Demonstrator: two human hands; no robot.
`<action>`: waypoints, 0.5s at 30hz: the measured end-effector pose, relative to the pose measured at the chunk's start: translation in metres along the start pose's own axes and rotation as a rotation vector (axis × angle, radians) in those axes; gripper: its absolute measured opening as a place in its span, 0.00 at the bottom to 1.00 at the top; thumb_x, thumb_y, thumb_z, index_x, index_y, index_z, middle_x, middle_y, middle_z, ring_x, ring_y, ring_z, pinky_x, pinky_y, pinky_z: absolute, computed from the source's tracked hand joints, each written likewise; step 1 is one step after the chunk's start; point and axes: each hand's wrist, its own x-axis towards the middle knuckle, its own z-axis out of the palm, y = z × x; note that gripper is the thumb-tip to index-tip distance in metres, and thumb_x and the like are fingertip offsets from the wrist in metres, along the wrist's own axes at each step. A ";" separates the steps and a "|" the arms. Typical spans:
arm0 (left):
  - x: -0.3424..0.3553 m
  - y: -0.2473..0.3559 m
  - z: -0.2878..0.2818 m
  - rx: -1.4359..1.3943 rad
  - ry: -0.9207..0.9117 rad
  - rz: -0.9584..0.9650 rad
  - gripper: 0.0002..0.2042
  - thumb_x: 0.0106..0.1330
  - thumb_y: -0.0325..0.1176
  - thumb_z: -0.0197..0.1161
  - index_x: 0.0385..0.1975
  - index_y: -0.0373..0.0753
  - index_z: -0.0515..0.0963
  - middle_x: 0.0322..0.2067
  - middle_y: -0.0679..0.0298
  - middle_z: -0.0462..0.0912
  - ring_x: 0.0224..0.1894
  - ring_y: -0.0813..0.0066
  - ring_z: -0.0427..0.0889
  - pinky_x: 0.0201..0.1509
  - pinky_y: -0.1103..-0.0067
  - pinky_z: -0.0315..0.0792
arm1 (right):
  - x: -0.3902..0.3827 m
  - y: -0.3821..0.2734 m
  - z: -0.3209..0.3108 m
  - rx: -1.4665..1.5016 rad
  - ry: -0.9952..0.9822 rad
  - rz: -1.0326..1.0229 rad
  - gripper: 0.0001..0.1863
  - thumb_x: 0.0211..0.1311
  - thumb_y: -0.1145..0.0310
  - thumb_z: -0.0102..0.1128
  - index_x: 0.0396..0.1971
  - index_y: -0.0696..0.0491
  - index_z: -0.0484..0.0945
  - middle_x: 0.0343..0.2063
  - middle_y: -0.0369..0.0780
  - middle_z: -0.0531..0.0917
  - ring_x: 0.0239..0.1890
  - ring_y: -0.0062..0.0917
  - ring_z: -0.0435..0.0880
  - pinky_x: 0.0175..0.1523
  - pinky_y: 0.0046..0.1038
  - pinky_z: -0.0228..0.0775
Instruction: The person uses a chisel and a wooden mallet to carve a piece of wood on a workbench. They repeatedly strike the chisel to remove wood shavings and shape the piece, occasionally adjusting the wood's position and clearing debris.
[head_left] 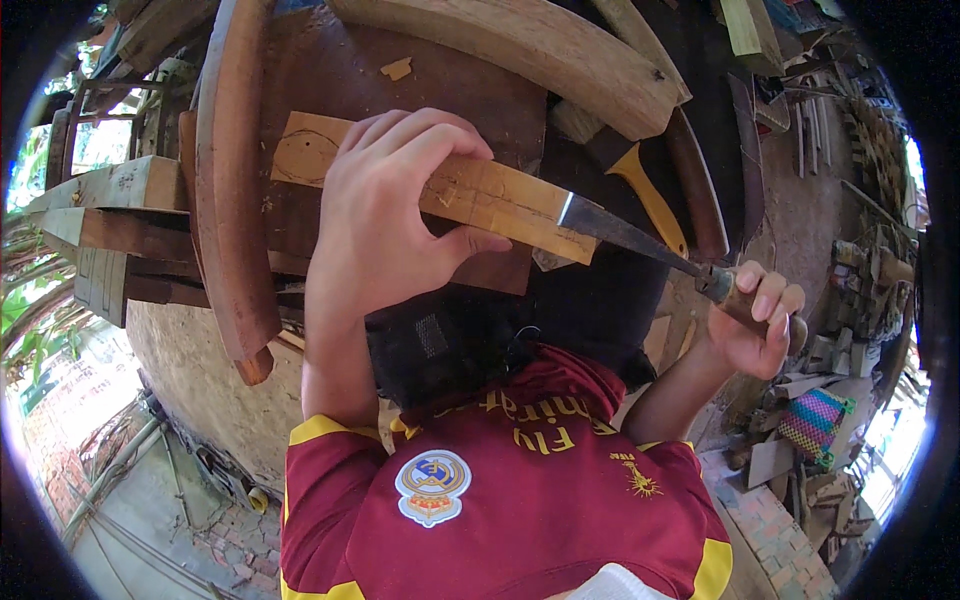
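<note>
My left hand (pixel 385 215) is closed around the middle of a flat, yellowish piece of wood (pixel 505 195), fingers over its far side and thumb along its near edge. A drawn rounded outline shows at the wood's left end. My right hand (pixel 755 320) grips the wooden handle of a chisel (pixel 640 238). Its dark blade widens toward a bright cutting edge, which lies over the right end of the wood. The wood rests above a brown board (pixel 400 95); exact contact beneath it is hidden.
A yellow-handled brush (pixel 648 195) lies right of the wood, beside curved timber. A thick beam (pixel 520 50) spans the far side. A long curved timber (pixel 232 200) stands at the left, near stacked wood (pixel 150 185). A colourful woven basket (pixel 815 425) sits lower right.
</note>
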 end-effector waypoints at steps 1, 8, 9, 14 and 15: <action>0.000 0.001 0.000 -0.003 -0.004 -0.008 0.28 0.30 0.39 0.80 0.35 0.39 0.78 0.39 0.62 0.82 0.46 0.58 0.79 0.53 0.69 0.68 | -0.002 -0.001 -0.003 0.020 0.022 -0.002 0.06 0.66 0.68 0.52 0.37 0.53 0.73 0.34 0.41 0.78 0.47 0.43 0.77 0.51 0.45 0.72; 0.002 0.002 -0.001 0.005 -0.029 -0.015 0.28 0.30 0.38 0.80 0.35 0.39 0.78 0.39 0.62 0.82 0.46 0.58 0.79 0.53 0.69 0.69 | 0.013 0.018 0.017 -0.005 -0.029 0.011 0.05 0.65 0.70 0.51 0.36 0.55 0.73 0.33 0.42 0.78 0.44 0.43 0.79 0.51 0.44 0.72; 0.000 0.002 -0.002 0.010 -0.021 -0.017 0.28 0.30 0.38 0.80 0.35 0.39 0.78 0.39 0.62 0.82 0.46 0.58 0.79 0.53 0.69 0.69 | 0.013 0.012 0.011 0.011 -0.021 0.020 0.05 0.64 0.70 0.51 0.36 0.55 0.73 0.33 0.42 0.78 0.43 0.43 0.79 0.51 0.44 0.71; 0.003 0.004 0.000 0.009 -0.009 -0.022 0.28 0.30 0.39 0.80 0.35 0.38 0.78 0.39 0.61 0.82 0.46 0.58 0.79 0.54 0.70 0.68 | 0.006 0.001 -0.001 0.038 0.070 0.007 0.06 0.67 0.68 0.47 0.36 0.54 0.71 0.34 0.41 0.77 0.45 0.41 0.76 0.52 0.42 0.69; 0.002 0.003 0.000 0.022 -0.005 -0.025 0.28 0.30 0.39 0.80 0.35 0.38 0.78 0.39 0.61 0.82 0.46 0.59 0.79 0.54 0.70 0.68 | 0.005 0.010 0.003 0.070 0.065 0.004 0.06 0.67 0.68 0.46 0.37 0.54 0.71 0.35 0.41 0.77 0.45 0.41 0.76 0.52 0.42 0.69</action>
